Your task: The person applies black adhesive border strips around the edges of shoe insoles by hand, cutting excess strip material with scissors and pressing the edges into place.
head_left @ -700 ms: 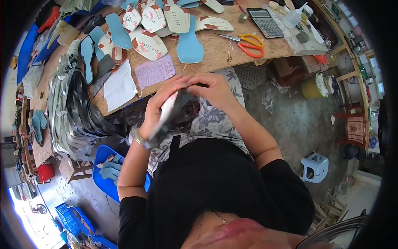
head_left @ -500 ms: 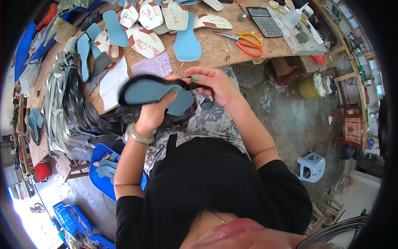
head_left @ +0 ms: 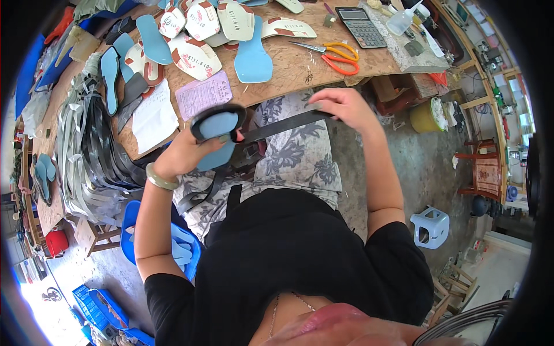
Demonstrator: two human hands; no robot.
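Observation:
My left hand (head_left: 187, 153) is wrapped round a light-blue shoe insole (head_left: 216, 126) with a black band along its edge, held tilted above my lap. Another blue sole-shaped part (head_left: 216, 158) shows just below it, partly hidden by that hand. From the insole's end, a flat black strip (head_left: 284, 126) runs taut to the right. Its far end is pinched between the fingers of my right hand (head_left: 348, 109). More black strip (head_left: 209, 189) hangs in a loop over my patterned trousers.
On the wooden table (head_left: 288, 69) lie loose insoles, a pink paper slip (head_left: 203, 95), orange-handled scissors (head_left: 340, 57) and a calculator (head_left: 361, 27). Bundled grey and black strips (head_left: 86, 138) drape over its left edge. A blue bin (head_left: 128, 230) stands beside my left arm; a stool (head_left: 430, 227) is at right.
My right hand has moved away to the right, drawing the black strip out straight. My left hand has shifted left and lower, turning the insole to a steeper angle.

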